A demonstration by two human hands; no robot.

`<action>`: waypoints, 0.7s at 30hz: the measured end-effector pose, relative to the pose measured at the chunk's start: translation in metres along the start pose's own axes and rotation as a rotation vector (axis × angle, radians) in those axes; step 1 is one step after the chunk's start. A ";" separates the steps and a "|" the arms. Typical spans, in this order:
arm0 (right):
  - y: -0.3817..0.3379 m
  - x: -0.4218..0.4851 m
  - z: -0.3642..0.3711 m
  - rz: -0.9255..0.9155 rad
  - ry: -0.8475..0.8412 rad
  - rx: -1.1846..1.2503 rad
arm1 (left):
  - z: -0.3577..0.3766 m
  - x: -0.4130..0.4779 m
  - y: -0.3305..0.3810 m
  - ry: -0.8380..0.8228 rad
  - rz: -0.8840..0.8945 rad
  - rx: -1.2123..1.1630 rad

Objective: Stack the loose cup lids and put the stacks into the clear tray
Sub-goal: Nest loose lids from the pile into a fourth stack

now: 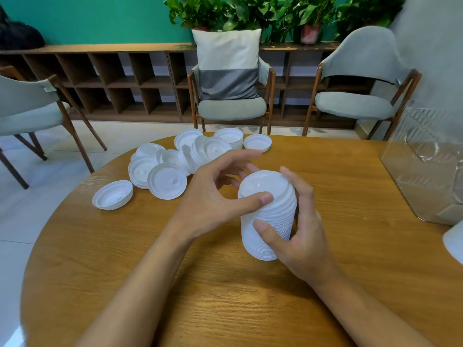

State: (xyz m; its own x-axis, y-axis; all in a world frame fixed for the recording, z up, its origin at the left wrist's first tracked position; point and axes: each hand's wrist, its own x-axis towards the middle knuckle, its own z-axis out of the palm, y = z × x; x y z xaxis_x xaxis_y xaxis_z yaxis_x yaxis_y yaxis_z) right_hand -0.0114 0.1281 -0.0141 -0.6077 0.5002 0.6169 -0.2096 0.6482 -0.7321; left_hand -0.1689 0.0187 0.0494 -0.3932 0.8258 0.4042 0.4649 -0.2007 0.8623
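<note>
A tall stack of white cup lids [269, 196] stands tilted above the middle of the round wooden table [225, 296]. My right hand [298, 236] grips the stack from its right side, thumb across the front and fingers round the back. My left hand [213, 196] holds the top of the stack, its thumb pressed on the upper rim and its fingers curled behind. Several loose white lids [166, 181] lie in a pile at the far left of the table. The clear tray [426, 166] stands at the right edge.
One lid [112, 195] lies upside down near the table's left edge, another [258, 142] at the far edge. A white object [454, 241] shows at the right border. Three grey chairs [231, 106] stand beyond the table before a wooden shelf unit.
</note>
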 end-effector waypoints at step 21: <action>-0.003 0.000 -0.002 0.012 -0.038 0.043 | 0.007 -0.010 -0.003 -0.034 -0.022 -0.144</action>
State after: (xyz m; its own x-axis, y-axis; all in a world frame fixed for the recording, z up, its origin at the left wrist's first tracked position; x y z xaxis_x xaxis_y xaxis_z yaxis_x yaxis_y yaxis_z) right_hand -0.0090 0.1270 -0.0110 -0.6387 0.4853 0.5971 -0.2340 0.6168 -0.7515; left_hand -0.1606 0.0143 0.0408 -0.3736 0.8480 0.3758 0.3363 -0.2537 0.9069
